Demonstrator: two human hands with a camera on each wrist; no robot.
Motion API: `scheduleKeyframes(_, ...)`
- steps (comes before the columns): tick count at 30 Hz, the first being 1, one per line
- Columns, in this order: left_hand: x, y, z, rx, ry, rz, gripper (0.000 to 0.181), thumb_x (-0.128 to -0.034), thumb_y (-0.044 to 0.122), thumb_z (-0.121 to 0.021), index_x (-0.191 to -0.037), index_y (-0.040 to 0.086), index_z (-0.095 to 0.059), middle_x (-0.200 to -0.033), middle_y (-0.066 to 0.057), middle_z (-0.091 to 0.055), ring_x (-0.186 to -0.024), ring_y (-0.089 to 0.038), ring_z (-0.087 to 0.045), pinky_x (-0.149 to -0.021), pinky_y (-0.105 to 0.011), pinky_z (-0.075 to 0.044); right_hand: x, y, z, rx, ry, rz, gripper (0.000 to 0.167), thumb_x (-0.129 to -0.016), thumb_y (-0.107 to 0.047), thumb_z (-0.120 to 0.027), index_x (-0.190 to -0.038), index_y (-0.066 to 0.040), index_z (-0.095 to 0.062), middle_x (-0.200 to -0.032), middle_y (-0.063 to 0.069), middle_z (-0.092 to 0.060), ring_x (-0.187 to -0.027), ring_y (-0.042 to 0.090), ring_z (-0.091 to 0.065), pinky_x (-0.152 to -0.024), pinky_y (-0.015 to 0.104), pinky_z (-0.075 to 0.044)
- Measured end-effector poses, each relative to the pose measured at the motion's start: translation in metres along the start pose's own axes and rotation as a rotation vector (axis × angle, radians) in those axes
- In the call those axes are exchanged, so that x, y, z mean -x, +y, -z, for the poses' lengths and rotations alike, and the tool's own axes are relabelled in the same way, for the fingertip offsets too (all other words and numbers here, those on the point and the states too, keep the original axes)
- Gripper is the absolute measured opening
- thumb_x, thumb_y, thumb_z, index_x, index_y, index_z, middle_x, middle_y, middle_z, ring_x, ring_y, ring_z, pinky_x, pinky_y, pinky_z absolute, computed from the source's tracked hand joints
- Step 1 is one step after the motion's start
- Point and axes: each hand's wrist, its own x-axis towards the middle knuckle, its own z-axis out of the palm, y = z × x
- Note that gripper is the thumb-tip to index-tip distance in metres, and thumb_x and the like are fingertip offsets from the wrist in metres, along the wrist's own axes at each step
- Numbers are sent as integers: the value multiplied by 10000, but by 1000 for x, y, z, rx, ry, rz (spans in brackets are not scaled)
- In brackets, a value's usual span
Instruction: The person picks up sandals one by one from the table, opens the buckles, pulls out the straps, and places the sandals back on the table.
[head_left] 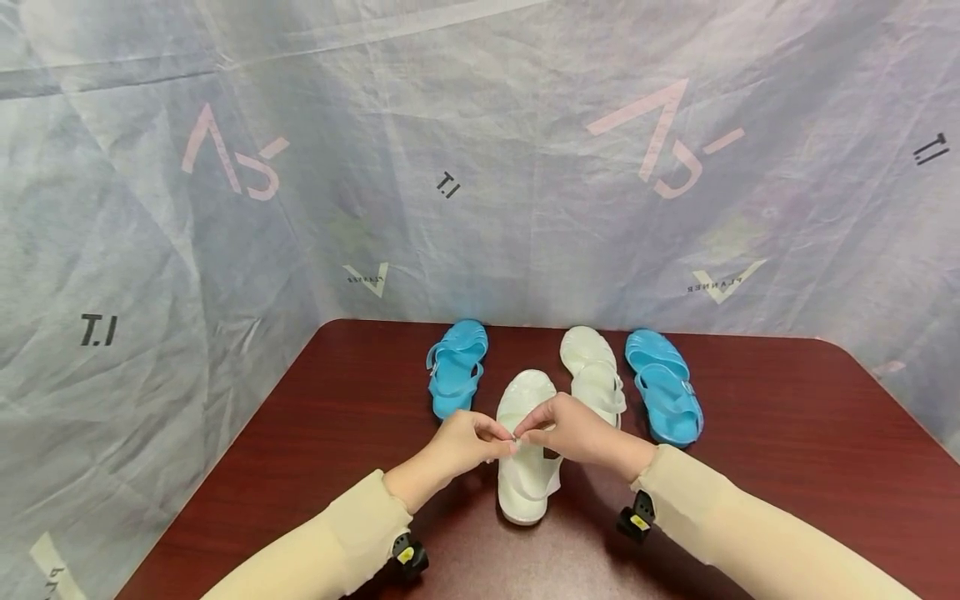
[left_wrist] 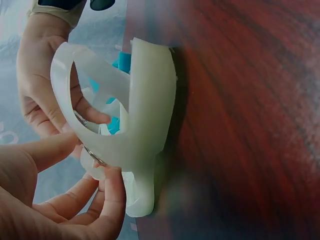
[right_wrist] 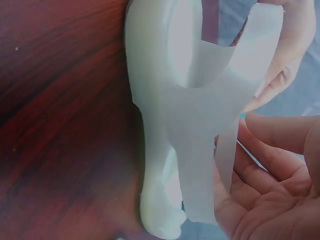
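Observation:
A white sandal (head_left: 522, 504) stands sole down on the table, toe pointing away. On the left side of its strap a small metal buckle (left_wrist: 94, 155) shows in the left wrist view. My left hand (head_left: 463, 442) pinches the strap at this buckle between thumb and fingertips. From the other side, my right hand (head_left: 576, 429) reaches over the sandal and pinches the strap end by the buckle. The fingertips of both hands almost meet there. In the right wrist view the strap (right_wrist: 200, 120) partly hides the right fingers (right_wrist: 280, 165).
Behind and to the right lies another white sandal (head_left: 588, 354). A blue sandal (head_left: 456, 367) lies at the back left, and a second blue sandal (head_left: 666, 392) at the right. A grey printed cloth (head_left: 480, 167) hangs behind the dark red table (head_left: 787, 433).

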Motion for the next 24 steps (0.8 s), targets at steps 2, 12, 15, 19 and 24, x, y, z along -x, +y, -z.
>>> scheduleKeyframes(2,0,1,-1,0,-6,7,186,-801,152,-785,-898,2,-733,-683,15,-636,-638,-101,-556,-584,-241,-487,0,-2,1,15,3,6,129,-894,-104,-682,-977,-75,-776,-978,42,-752,-910,119,-645,-675,231,-527)
scheduleKeyframes(12,1,5,-4,-47,21,31,163,-789,134,-783,-871,5,-725,-653,18,-587,-611,-98,-535,-545,-218,-457,-1,-13,9,34,88,24,150,-910,-94,-653,-1004,-68,-767,-982,44,-749,-847,158,-663,-678,259,-528)
scheduleKeyframes(15,1,4,-4,-57,32,29,155,-789,127,-774,-872,9,-717,-671,2,-609,-614,-102,-547,-547,-229,-469,-1,-15,8,22,120,41,146,-913,-94,-650,-1003,-95,-765,-981,28,-747,-867,194,-673,-719,306,-550)
scheduleKeyframes(19,2,3,-4,-44,44,16,158,-796,115,-765,-888,-1,-711,-702,-19,-642,-611,-95,-554,-546,-230,-474,-4,-16,6,70,103,111,149,-911,-77,-647,-1019,-72,-750,-988,33,-744,-955,216,-679,-811,371,-568)
scheduleKeyframes(24,4,3,-3,-30,56,4,142,-811,99,-752,-892,-2,-693,-716,-24,-649,-596,-90,-551,-526,-224,-455,-4,-13,4,149,58,146,158,-896,-62,-662,-1020,-7,-742,-978,66,-746,-915,207,-693,-777,332,-577)
